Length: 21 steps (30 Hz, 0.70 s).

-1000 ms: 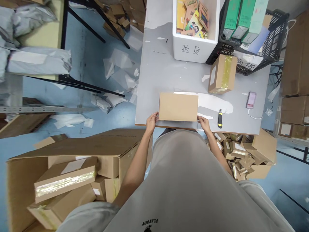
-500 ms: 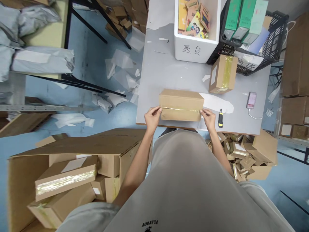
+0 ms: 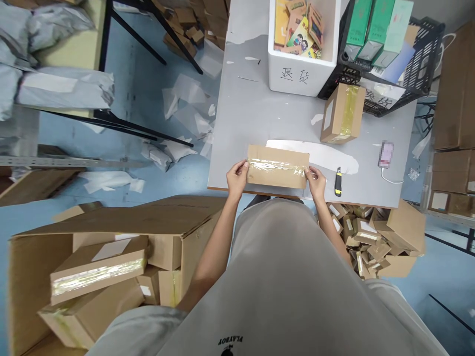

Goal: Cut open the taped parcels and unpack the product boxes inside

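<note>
Has rolled the cardboard box [image 3: 278, 173] taped side upward since the earlier frame; pinches its left end with the left hand [image 3: 236, 181] and its right end with the right hand [image 3: 316, 184], with fingers drawn almost together, at the near edge of the gray table [image 3: 248, 116], left of the box cutter [image 3: 338, 183].

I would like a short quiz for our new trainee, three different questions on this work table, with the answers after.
1. True or false: the left hand and the right hand hold opposite ends of the same taped box.

2. What lies on the table just beyond the right hand, on its outer side?
A) a tape roll
B) a cutter
C) scissors

3. Complete: the green boxes stand in a ____ crate.

Key:
1. True
2. B
3. black
</note>
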Each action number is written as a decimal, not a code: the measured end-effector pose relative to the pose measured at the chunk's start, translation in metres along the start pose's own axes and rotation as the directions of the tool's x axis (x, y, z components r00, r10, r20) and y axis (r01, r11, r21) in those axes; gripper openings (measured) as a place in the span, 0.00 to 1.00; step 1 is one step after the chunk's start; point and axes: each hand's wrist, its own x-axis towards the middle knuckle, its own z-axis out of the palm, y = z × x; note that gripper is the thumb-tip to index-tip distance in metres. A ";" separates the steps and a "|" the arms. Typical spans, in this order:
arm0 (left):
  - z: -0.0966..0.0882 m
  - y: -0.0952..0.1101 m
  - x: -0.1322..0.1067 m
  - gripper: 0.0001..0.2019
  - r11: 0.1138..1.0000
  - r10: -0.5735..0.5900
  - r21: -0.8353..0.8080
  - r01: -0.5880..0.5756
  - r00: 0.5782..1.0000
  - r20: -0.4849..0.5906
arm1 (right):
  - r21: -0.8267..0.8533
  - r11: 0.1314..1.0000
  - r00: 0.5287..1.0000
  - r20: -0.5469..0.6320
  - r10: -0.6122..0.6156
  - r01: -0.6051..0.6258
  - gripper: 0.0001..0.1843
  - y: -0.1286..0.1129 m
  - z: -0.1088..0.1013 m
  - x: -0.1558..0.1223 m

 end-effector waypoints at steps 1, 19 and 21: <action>0.000 -0.002 -0.001 0.28 1.000 -0.019 -0.014 0.019 1.000 0.001 | 0.000 1.000 1.000 0.004 0.007 -0.007 0.43 0.001 0.000 -0.002; 0.057 0.031 -0.025 0.29 0.956 -0.235 -0.042 0.289 0.848 0.475 | 0.031 0.999 0.943 -0.329 0.045 -0.037 0.41 0.006 -0.092 -0.004; 0.072 0.045 -0.035 0.31 0.961 -0.187 -0.070 0.269 0.812 0.553 | 0.111 0.994 0.961 -0.276 0.021 0.010 0.43 -0.009 -0.091 -0.011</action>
